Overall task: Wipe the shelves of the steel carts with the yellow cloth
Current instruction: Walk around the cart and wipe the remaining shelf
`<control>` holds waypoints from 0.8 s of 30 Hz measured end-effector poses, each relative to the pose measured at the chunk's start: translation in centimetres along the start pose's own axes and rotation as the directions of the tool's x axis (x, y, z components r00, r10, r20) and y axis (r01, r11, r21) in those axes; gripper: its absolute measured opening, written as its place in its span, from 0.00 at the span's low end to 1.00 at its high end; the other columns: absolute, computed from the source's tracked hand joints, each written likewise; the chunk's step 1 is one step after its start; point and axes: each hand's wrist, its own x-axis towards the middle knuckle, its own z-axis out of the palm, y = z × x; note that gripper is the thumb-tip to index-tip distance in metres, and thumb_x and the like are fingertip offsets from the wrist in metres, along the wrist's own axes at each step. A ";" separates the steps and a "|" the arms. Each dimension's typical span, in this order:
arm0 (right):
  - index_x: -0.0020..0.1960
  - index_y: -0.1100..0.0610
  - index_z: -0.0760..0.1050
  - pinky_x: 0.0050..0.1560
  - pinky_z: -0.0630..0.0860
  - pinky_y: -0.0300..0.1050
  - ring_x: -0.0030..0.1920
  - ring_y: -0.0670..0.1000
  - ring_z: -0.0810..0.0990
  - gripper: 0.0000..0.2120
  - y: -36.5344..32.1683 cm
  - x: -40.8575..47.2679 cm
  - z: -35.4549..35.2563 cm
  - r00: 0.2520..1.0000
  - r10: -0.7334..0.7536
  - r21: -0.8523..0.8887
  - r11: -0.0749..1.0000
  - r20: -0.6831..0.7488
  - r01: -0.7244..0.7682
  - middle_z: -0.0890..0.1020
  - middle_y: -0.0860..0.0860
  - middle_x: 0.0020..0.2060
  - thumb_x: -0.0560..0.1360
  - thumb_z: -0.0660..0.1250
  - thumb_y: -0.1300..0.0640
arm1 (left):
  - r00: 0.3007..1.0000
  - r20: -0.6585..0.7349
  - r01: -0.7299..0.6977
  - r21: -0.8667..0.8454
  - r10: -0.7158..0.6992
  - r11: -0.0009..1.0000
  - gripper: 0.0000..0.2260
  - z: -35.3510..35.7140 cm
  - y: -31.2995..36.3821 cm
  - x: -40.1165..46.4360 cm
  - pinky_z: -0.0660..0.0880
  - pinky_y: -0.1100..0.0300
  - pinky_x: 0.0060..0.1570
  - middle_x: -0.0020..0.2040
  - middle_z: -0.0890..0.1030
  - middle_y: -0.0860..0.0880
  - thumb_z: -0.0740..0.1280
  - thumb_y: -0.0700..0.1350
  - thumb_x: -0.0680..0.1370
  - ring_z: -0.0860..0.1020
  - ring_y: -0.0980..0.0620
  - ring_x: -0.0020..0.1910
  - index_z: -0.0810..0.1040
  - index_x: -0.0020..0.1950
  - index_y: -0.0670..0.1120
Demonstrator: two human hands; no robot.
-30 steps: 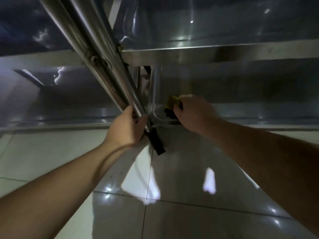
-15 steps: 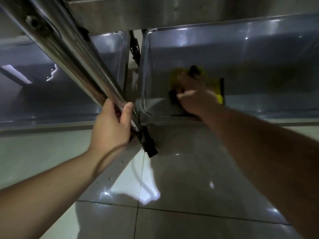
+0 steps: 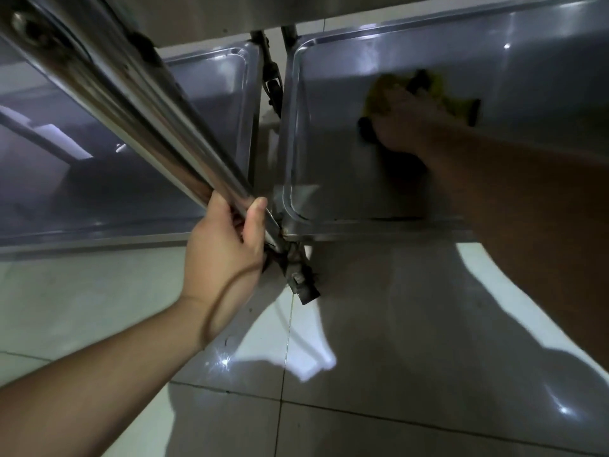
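Two steel carts stand side by side, seen from above at their bottom shelves. My right hand [image 3: 400,127] lies on the yellow cloth [image 3: 441,94] with dark edging and presses it onto the right cart's bottom shelf [image 3: 329,166], toward its middle; the hand is blurred and in shadow. My left hand [image 3: 227,245] grips the slanting steel leg post [image 3: 158,127] of the cart just above its caster. The left cart's bottom shelf [image 3: 131,179] lies to the left of the post.
A black caster [image 3: 301,282] sits under the gripped post on the glossy tiled floor [image 3: 362,407]. An upper steel shelf edge [image 3: 263,11] runs across the top. A narrow gap with a dark upright [image 3: 272,74] separates the two shelves.
My right hand has slid the cloth from the shelf's near left corner farther in and to the right. The view has dropped lower over the bottom shelves. The left hand keeps its grip.
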 end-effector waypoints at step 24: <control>0.80 0.49 0.68 0.73 0.69 0.59 0.73 0.62 0.72 0.28 13.2 -15.0 -1.0 0.898 -0.437 -0.117 0.890 0.050 0.440 0.71 0.53 0.77 0.80 0.59 0.46 | 0.975 0.104 0.203 -0.068 -0.195 0.977 0.10 0.7 -0.1 -2.4 0.72 0.59 0.51 0.53 0.83 0.58 0.62 0.52 0.85 0.79 0.57 0.50 0.76 0.64 0.53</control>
